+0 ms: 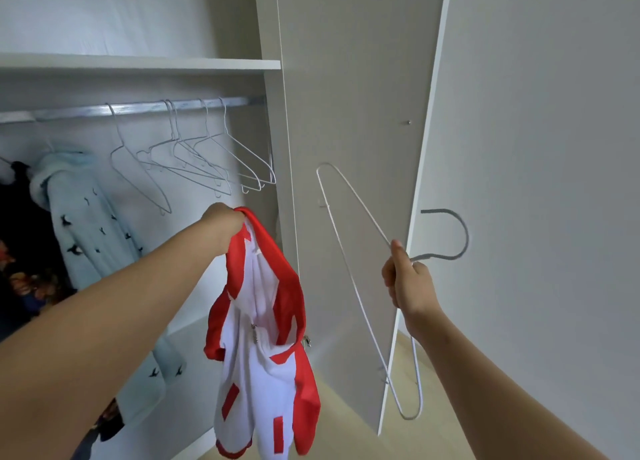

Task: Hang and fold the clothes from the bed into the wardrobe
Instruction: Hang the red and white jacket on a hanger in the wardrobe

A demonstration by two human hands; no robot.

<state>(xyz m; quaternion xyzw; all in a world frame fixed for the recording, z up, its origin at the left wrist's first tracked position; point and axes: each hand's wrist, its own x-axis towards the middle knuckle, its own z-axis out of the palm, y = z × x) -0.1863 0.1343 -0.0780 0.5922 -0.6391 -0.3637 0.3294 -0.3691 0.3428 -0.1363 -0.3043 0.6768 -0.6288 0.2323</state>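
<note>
My left hand [223,229] grips a red and white zip jacket [263,338] by its collar, so it hangs down in front of the open wardrobe. My right hand [407,279] holds a white wire hanger [349,248] at its neck, tilted on its side, with its hook [457,234] pointing right. The hanger is apart from the jacket, to its right, in front of the open wardrobe door [349,113]. The bed is not in view.
Several empty wire hangers [207,154] hang on the metal rail [138,108] under a shelf [138,64]. A pale blue garment with bird prints [93,231] and dark clothes [20,251] hang at the left. A white wall [540,148] stands to the right.
</note>
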